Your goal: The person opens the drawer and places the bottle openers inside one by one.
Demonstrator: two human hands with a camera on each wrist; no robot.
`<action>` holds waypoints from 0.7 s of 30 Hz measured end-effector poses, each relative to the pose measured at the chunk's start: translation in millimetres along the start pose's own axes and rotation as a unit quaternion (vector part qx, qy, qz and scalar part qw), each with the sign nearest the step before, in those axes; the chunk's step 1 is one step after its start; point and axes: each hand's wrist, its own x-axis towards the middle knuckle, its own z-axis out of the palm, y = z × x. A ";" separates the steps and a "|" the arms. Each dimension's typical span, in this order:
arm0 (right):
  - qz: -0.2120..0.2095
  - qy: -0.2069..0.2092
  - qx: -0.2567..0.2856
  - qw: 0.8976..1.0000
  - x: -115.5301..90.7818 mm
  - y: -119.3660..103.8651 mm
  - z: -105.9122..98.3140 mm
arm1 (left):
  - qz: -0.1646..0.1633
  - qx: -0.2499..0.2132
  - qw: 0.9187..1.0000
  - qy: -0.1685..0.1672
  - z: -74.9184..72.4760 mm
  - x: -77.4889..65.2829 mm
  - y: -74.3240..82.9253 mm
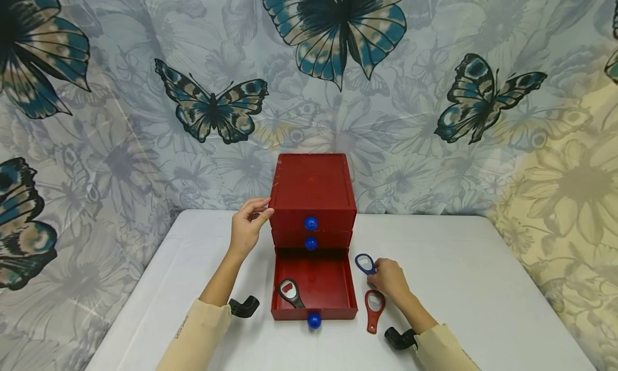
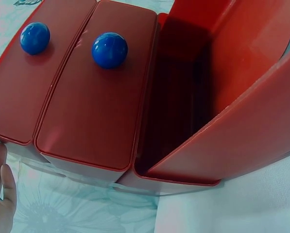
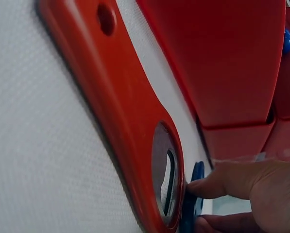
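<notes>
A red three-drawer box (image 1: pixel 313 180) with blue knobs stands on the table, its bottom drawer (image 1: pixel 333 285) pulled out. My left hand (image 1: pixel 247 229) touches the box's upper left side with its fingertips, fingers fairly straight in the left wrist view. Inside the bottom drawer, on the left, lies a black bottle opener (image 1: pixel 296 300). Right of the drawer, my right hand (image 1: pixel 390 280) pinches a blue bottle opener (image 1: pixel 365 264) between thumb and fingers, its handle end mostly hidden by the hand. Nearer the front, a red bottle opener (image 1: pixel 373 320) lies on the table; it looks large in the right wrist view.
The upper two drawers, with blue knobs (image 1: pixel 311 223), are closed. The white table (image 1: pixel 463 285) reaches a butterfly-print cloth (image 1: pixel 396 162) behind the box. Black camera mounts (image 1: pixel 245 306) sit at both wrists.
</notes>
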 end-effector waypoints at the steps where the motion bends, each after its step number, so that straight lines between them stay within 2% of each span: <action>1: 0.002 0.000 0.004 1.000 -0.1 0.0 -0.6 | -0.002 0.000 1.000 -0.001 -0.2 0.4 -0.2; 8: 0.012 -0.015 0.057 0.998 -2.0 -0.4 -4.2 | -0.010 0.004 1.000 -0.003 0.2 1.6 1.8; 14: 0.046 -0.054 0.148 0.986 -8.2 -1.7 -5.1 | -0.012 0.004 1.000 -0.001 -0.3 0.4 1.1; 17: 0.055 -0.060 0.170 0.982 -11.5 -3.5 -6.5 | -0.006 0.004 1.000 -0.001 -0.4 -0.4 -0.2; 21: 0.046 -0.056 0.187 0.980 -14.4 -8.9 -12.4 | -0.003 0.004 1.000 -0.001 0.1 -0.4 -0.4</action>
